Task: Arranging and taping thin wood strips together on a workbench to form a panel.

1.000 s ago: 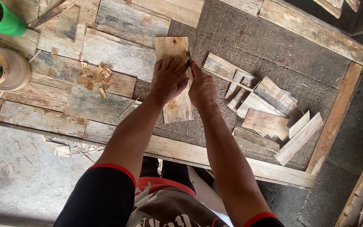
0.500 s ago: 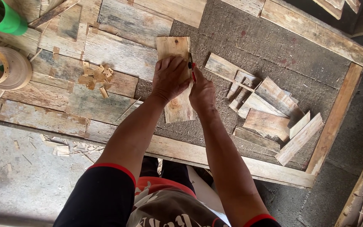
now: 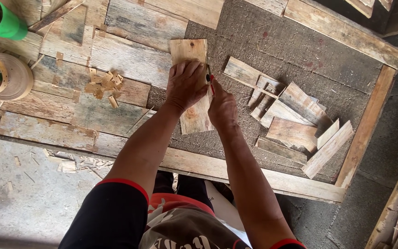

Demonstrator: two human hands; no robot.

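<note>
Left hand [image 3: 186, 85]: flat, pressing pale rectangular wooden board [image 3: 190, 51]. Right hand [image 3: 222, 107]: gripping red-tipped small tool [image 3: 209, 79] at board's three-o'clock edge.

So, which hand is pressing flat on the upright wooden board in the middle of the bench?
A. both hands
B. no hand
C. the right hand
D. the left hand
D: the left hand lies spread flat on the wooden board, while the right hand stays at the board's right edge and holds a small red-and-black tool.
</note>
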